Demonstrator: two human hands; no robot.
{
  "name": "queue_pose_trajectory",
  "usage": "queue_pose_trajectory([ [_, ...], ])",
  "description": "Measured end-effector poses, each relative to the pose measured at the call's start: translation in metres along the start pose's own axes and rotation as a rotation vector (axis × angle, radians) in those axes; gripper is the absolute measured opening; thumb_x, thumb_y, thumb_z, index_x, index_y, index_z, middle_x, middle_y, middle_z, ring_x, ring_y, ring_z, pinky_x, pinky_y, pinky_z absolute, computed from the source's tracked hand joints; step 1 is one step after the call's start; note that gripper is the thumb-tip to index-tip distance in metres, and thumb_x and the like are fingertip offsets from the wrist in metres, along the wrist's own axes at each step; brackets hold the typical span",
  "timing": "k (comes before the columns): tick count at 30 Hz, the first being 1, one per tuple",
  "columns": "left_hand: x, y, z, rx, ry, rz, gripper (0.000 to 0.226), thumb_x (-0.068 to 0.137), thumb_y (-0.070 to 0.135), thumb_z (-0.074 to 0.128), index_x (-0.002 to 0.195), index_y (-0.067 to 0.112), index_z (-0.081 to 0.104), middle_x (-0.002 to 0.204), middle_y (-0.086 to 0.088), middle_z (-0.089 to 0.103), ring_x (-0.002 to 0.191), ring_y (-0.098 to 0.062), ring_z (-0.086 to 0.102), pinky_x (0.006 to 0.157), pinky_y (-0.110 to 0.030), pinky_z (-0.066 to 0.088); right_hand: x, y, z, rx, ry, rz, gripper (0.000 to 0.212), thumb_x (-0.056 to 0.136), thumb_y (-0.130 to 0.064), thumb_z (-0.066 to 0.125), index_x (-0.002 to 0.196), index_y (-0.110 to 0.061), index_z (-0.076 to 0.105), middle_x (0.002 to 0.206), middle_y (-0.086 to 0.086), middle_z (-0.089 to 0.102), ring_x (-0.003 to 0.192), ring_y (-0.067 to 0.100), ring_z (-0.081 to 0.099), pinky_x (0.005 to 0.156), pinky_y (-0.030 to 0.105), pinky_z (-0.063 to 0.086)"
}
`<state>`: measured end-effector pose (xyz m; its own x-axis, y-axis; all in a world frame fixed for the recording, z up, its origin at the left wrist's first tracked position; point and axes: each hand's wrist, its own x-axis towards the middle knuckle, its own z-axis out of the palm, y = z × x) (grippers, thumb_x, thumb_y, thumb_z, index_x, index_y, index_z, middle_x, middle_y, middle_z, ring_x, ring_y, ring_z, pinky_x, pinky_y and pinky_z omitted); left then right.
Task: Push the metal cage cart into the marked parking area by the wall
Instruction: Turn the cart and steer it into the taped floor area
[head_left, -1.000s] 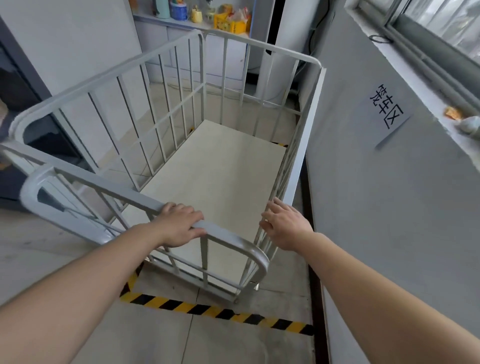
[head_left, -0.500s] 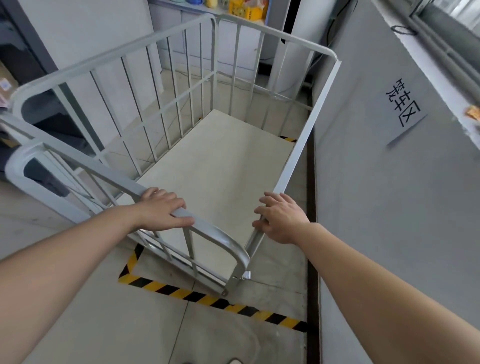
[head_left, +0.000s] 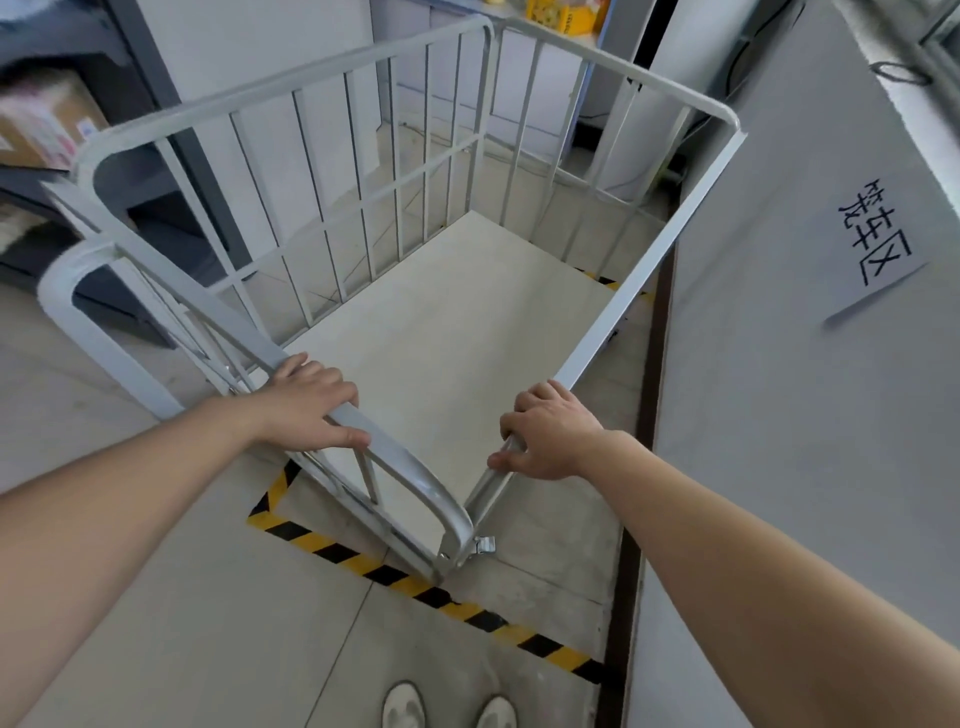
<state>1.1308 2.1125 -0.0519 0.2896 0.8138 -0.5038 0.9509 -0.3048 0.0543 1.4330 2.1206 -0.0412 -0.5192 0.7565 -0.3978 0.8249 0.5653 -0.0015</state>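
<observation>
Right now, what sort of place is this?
Probably a warehouse or stockroom: a metal cage cart, yellow-black floor tape marking a bay, and a handwritten wall sign.

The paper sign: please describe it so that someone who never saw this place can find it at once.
Look at the grey wall on the right, alongside the metal cage cart. On its upper part is stuck a white paper sign. It is the only sheet there and bears three black handwritten characters.
</observation>
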Motion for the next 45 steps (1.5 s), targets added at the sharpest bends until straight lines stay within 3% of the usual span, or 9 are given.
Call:
queue_pose_trajectory([
  [2, -0.001, 0.003, 0.0, 0.001, 0.015, 0.001, 0.081, 0.067, 0.089, 0.022, 0.12, 0.032, 0.045, 0.116, 0.006, 0.043, 0.131, -0.02, 0.028, 0.118, -0.041, -0.003, 0.0, 0.002, -0.001, -0.002, -0.013, 0.0, 0.058, 0.083, -0.071, 0.042, 0.118, -0.028, 0.06, 0.123, 0.003, 0.054, 0.123, 0.025, 0.034, 0.11, 0.036, 0.019],
  [7, -0.003, 0.006, 0.001, -0.028, 0.018, 0.015, 0.087, 0.053, 0.089, 0.01, 0.112, 0.034, 0.043, 0.105, 0.009, 0.037, 0.126, -0.02, 0.031, 0.116, -0.041, 0.0, -0.002, 0.004, 0.003, 0.023, 0.001, 0.008, 0.058, 0.081, -0.071, 0.045, 0.116, -0.028, 0.061, 0.122, 0.003, 0.054, 0.123, 0.026, 0.033, 0.111, 0.036, 0.018],
  [9, -0.001, 0.005, 0.0, -0.013, 0.003, 0.015, 0.08, 0.063, 0.091, 0.018, 0.112, 0.034, 0.043, 0.105, 0.008, 0.036, 0.126, -0.02, 0.031, 0.116, -0.041, 0.001, -0.002, 0.003, 0.004, 0.033, 0.011, 0.015, 0.059, 0.081, -0.072, 0.045, 0.116, -0.027, 0.061, 0.122, 0.004, 0.054, 0.124, 0.026, 0.033, 0.112, 0.037, 0.016],
  [11, 0.0, 0.005, 0.001, -0.011, 0.028, 0.008, 0.055, 0.081, 0.076, 0.032, 0.113, 0.033, 0.043, 0.105, 0.008, 0.036, 0.127, -0.021, 0.031, 0.116, -0.041, 0.002, -0.001, 0.002, 0.004, 0.033, 0.01, 0.02, 0.06, 0.081, -0.071, 0.045, 0.117, -0.027, 0.061, 0.123, 0.004, 0.054, 0.125, 0.026, 0.032, 0.113, 0.038, 0.015],
  [13, 0.0, 0.005, 0.001, -0.006, 0.032, 0.004, 0.046, 0.086, 0.069, 0.037, 0.114, 0.032, 0.044, 0.105, 0.007, 0.036, 0.126, -0.021, 0.032, 0.116, -0.041, 0.004, 0.0, 0.002, 0.005, 0.029, 0.012, 0.021, 0.06, 0.081, -0.072, 0.045, 0.117, -0.026, 0.061, 0.123, 0.005, 0.054, 0.125, 0.026, 0.033, 0.112, 0.038, 0.015],
  [27, 0.003, 0.002, 0.002, -0.014, 0.035, -0.012, 0.055, 0.086, 0.07, 0.037, 0.122, 0.029, 0.045, 0.107, 0.008, 0.036, 0.129, -0.02, 0.03, 0.118, -0.041, -0.002, 0.002, 0.002, 0.002, 0.071, 0.016, 0.023, 0.058, 0.08, -0.071, 0.048, 0.113, -0.025, 0.062, 0.121, 0.004, 0.054, 0.124, 0.025, 0.031, 0.11, 0.035, 0.015],
  [33, 0.006, 0.003, -0.001, -0.002, 0.033, -0.012, 0.055, 0.086, 0.069, 0.037, 0.124, 0.029, 0.045, 0.12, 0.003, 0.044, 0.131, -0.021, 0.028, 0.117, -0.041, -0.002, 0.004, 0.005, 0.002, 0.068, 0.022, 0.023, 0.058, 0.08, -0.071, 0.048, 0.112, -0.025, 0.062, 0.121, 0.004, 0.055, 0.123, 0.025, 0.032, 0.11, 0.035, 0.016],
  [38, 0.009, 0.001, -0.004, 0.011, 0.034, -0.011, 0.053, 0.087, 0.068, 0.037, 0.122, 0.029, 0.045, 0.109, 0.007, 0.038, 0.128, -0.02, 0.031, 0.117, -0.04, 0.0, 0.006, 0.006, 0.001, 0.074, 0.022, 0.026, 0.058, 0.08, -0.071, 0.048, 0.113, -0.025, 0.062, 0.121, 0.004, 0.055, 0.124, 0.025, 0.031, 0.11, 0.035, 0.015],
  [45, 0.009, 0.001, -0.005, 0.017, 0.037, -0.004, 0.054, 0.086, 0.068, 0.037, 0.122, 0.029, 0.045, 0.12, 0.003, 0.045, 0.129, -0.021, 0.03, 0.117, -0.041, 0.0, 0.008, 0.007, 0.0, 0.082, 0.03, 0.031, 0.059, 0.08, -0.07, 0.049, 0.114, -0.024, 0.062, 0.121, 0.005, 0.055, 0.125, 0.025, 0.032, 0.111, 0.035, 0.013],
])
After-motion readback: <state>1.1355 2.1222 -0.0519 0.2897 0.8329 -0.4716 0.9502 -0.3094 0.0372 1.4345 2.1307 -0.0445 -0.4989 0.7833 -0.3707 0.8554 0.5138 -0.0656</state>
